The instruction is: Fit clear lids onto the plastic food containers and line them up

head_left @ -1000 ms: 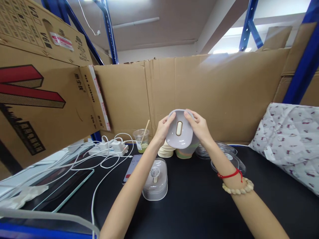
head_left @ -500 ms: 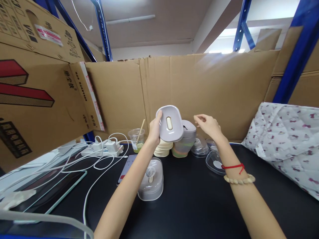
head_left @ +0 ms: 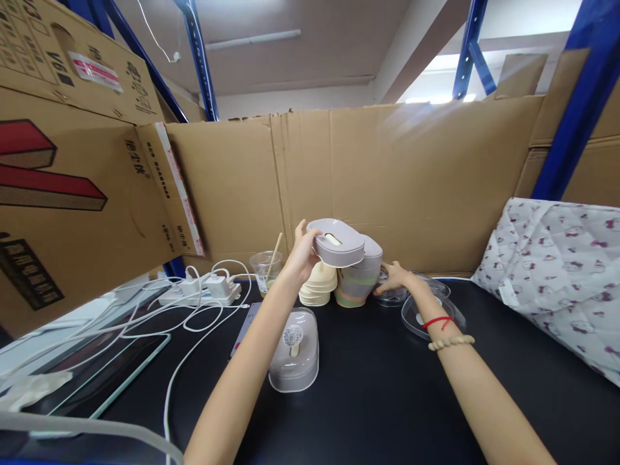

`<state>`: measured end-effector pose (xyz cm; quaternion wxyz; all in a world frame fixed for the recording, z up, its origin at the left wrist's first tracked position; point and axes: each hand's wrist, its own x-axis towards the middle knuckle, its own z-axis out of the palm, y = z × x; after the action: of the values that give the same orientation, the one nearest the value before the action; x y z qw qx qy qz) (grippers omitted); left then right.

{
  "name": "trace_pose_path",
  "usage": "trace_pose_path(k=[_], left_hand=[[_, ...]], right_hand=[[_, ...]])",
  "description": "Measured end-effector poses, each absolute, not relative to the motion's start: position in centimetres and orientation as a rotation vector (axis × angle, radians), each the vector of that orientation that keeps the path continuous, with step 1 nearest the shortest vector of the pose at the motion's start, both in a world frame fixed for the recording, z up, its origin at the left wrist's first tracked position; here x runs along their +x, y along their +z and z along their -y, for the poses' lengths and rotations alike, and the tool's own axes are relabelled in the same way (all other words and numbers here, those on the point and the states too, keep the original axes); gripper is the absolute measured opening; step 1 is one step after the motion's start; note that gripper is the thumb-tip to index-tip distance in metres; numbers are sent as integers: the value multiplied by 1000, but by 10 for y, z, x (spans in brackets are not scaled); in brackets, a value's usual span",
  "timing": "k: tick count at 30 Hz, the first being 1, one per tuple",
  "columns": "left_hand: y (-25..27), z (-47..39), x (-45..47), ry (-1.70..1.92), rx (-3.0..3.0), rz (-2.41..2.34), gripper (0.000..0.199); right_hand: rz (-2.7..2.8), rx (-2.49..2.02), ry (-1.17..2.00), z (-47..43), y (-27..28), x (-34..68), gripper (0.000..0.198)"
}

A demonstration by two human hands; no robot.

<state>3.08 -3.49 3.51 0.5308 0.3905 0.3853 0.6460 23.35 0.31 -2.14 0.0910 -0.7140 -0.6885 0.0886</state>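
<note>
My left hand (head_left: 304, 253) grips the left edge of a shallow grey rounded-square box (head_left: 346, 253), held up level above the stacked pieces. A cream capsule-shaped piece sits in a slot at the middle of its top. Behind and below it stand a stack of cream pieces (head_left: 317, 287) and a stack of grey tubs (head_left: 361, 274). My right hand (head_left: 398, 279) is at the back beside those tubs, its fingers apart over a clear dome cover (head_left: 393, 297); whether they touch it I cannot tell. Other clear covers (head_left: 414, 321) lie by my right wrist.
A grey box under a clear cover (head_left: 295, 368) sits near my left forearm, by a phone (head_left: 241, 332). Left are a plastic cup (head_left: 264, 265), a power strip (head_left: 216, 294), white cables and a tablet (head_left: 111, 374). Cardboard (head_left: 411, 181) closes the back; a patterned cloth (head_left: 562, 278) stands right.
My left hand has lowered the grey box a little and tipped it from facing me to nearly level. My right hand has moved down to the clear dome cover.
</note>
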Motion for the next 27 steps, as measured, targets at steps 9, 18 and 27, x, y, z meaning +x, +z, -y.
trace_pose_path(k=[9, 18, 27], left_hand=[[41, 41, 32, 1520, 875, -892, 42], [48, 57, 44, 1423, 902, -719, 13], [44, 61, 50, 1417, 1009, -691, 22]], right_hand=[[1653, -1974, -121, 16, 21, 246, 79], [1941, -937, 422, 46, 50, 228, 77], [2027, -851, 549, 50, 46, 210, 73]])
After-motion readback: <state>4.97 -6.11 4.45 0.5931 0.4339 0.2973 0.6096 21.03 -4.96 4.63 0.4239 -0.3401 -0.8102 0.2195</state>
